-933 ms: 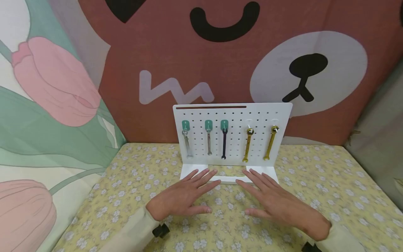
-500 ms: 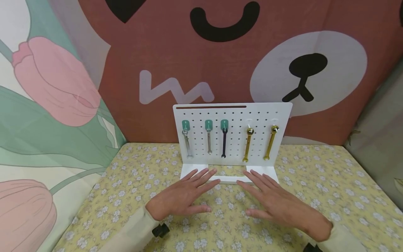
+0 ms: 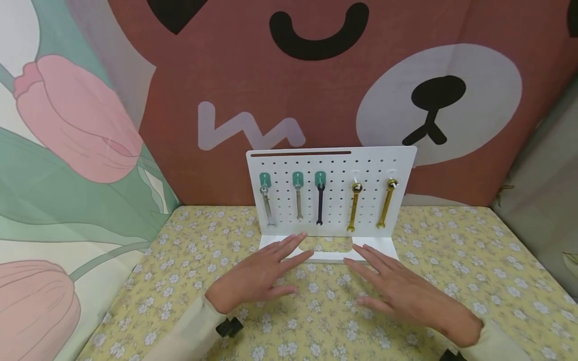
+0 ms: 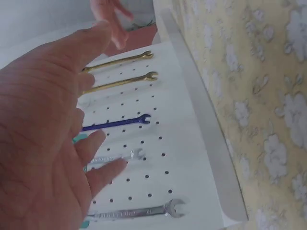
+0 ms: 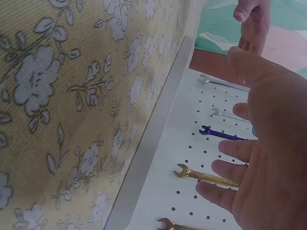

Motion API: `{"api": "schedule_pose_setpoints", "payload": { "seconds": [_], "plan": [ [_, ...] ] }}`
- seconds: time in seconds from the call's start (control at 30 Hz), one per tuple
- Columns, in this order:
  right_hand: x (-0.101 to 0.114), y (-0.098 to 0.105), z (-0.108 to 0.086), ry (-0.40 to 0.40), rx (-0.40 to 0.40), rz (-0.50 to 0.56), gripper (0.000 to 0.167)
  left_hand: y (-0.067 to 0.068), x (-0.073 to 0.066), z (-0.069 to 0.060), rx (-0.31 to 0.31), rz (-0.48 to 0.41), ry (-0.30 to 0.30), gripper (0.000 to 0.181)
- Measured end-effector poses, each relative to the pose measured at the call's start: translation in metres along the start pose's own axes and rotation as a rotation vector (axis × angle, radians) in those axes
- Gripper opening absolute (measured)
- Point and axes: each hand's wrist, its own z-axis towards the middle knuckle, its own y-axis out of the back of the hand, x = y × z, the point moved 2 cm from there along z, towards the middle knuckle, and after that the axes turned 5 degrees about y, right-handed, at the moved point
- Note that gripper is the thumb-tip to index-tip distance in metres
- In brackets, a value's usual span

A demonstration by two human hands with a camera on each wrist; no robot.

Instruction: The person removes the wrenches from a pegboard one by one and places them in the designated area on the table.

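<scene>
My left hand [image 3: 257, 275] and right hand [image 3: 397, 288] hover in front of a white pegboard [image 3: 336, 200], fingers extended and holding nothing. On the board hang several wrenches from hooks. Two silver wrenches, one at far left [image 3: 267, 206] and a shorter one beside it [image 3: 299, 203], hang left of a dark purple-blue wrench [image 3: 320, 204]. To the right are two gold wrenches, an inner one [image 3: 354, 208] and an outer one [image 3: 386, 205]. In the left wrist view, the left fingers [image 4: 108, 177] overlap the shorter silver wrench; contact cannot be told.
The pegboard stands on a white base [image 3: 379, 245] with a cutout, on a yellow floral tablecloth [image 3: 325, 321]. Behind it rises a fabric backdrop [image 3: 253, 75] with a bear print. A tulip-print cloth [image 3: 81, 120] hangs at left, a grey cloth at right.
The left hand has lifted slightly, its fingertips shifting up toward the board. My right hand has moved a little to the right. The head view has shifted slightly; the wrenches still hang.
</scene>
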Motion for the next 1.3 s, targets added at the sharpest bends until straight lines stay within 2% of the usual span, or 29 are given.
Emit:
{"api": "schedule_pose_setpoints", "payload": {
  "seconds": [0.17, 0.33, 0.47, 0.7, 0.8, 0.97, 1.13, 1.3],
  "plan": [
    [-0.009, -0.003, -0.005, -0.056, 0.007, 0.023, 0.074, 0.009, 0.004, -0.002, -0.095, -0.023, 0.0, 0.07],
    [-0.02, -0.003, -0.007, -0.125, -0.02, 0.071, 0.073, 0.018, 0.011, -0.003, -0.183, -0.004, -0.015, 0.068],
    [-0.028, -0.004, -0.005, -0.151, -0.081, 0.071, 0.072, 0.027, 0.017, -0.002, -0.27, 0.015, -0.004, 0.068],
    [-0.037, -0.003, -0.006, -0.188, -0.212, 0.066, 0.066, 0.038, 0.029, -0.001, -0.438, 0.0, 0.011, 0.062],
    [-0.041, -0.002, -0.006, -0.199, -0.242, 0.074, 0.067, 0.043, 0.033, 0.0, -0.509, 0.002, 0.012, 0.06],
    [-0.048, -0.002, -0.006, -0.206, -0.27, 0.118, 0.066, 0.046, 0.041, 0.002, -0.606, -0.023, 0.041, 0.059],
    [-0.057, -0.004, -0.005, -0.22, -0.304, 0.188, 0.058, 0.045, 0.05, 0.007, -0.683, -0.059, 0.09, 0.056],
    [-0.065, -0.004, -0.004, -0.33, -0.307, 0.286, 0.048, 0.045, 0.056, 0.014, -0.786, -0.078, 0.158, 0.066]
  ]
}}
